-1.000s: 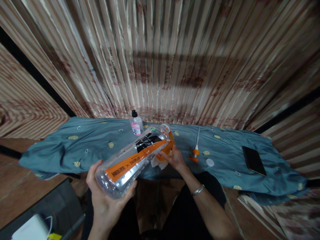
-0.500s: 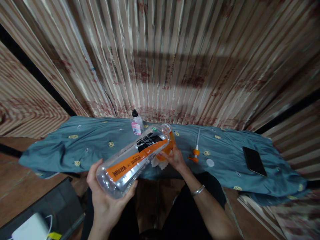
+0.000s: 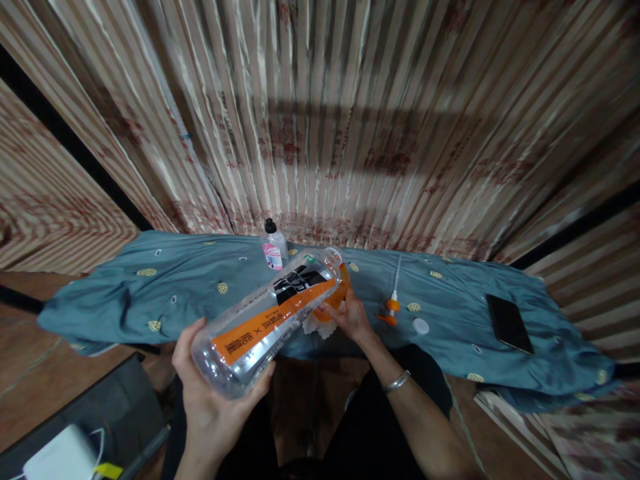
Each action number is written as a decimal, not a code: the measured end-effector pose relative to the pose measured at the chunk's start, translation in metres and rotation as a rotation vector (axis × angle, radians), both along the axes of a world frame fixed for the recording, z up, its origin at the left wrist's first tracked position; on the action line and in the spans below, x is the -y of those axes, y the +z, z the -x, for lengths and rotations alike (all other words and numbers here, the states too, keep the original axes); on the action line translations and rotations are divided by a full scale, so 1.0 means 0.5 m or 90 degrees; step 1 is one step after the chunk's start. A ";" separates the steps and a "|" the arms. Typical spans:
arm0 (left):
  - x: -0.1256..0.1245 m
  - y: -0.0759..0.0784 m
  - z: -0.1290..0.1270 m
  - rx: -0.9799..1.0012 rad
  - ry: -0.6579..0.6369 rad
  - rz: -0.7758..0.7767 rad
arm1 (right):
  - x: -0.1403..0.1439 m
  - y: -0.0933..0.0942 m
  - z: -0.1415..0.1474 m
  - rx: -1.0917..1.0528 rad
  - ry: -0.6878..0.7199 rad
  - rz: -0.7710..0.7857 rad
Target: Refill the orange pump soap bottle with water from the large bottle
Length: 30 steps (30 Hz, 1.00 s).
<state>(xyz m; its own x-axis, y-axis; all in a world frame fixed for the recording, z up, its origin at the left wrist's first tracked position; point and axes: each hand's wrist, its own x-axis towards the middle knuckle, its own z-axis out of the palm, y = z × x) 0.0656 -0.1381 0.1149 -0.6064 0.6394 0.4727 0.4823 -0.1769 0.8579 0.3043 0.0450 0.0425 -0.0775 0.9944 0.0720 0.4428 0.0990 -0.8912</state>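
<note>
Blue-green patterned cloth point(image 3: 195, 267) covers the table. Above it, the left hand point(image 3: 210, 393) grips the base of a tilted clear plastic bottle with orange label point(image 3: 265, 320); the right hand point(image 3: 354, 319) holds an orange container point(image 3: 334, 300) near its mouth. Farther stands a small black-capped bottle point(image 3: 273, 250).

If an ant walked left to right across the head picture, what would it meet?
White box, left hand, black-capped bottle, right hand, orange-and-white pump, white disc, dark flat object. The big clear bottle stretches across several spots.
</note>
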 end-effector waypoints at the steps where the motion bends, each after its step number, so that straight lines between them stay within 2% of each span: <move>1: -0.001 0.000 -0.001 0.001 0.000 -0.003 | 0.000 0.000 0.000 0.001 -0.001 -0.004; 12: -0.001 -0.010 0.005 0.004 -0.008 -0.019 | -0.005 -0.009 -0.002 0.006 -0.001 -0.004; 18: -0.003 -0.013 0.011 -0.053 -0.009 -0.049 | -0.004 -0.016 0.001 0.016 -0.009 -0.042; 23: -0.002 -0.014 0.014 -0.048 0.002 -0.019 | -0.004 -0.012 0.000 0.027 -0.015 -0.028; 27: -0.010 -0.026 0.027 -0.111 0.005 -0.058 | -0.004 -0.011 -0.003 0.027 -0.005 -0.033; 30: -0.015 -0.029 0.031 -0.113 0.009 -0.064 | -0.005 -0.013 -0.003 0.023 -0.007 -0.035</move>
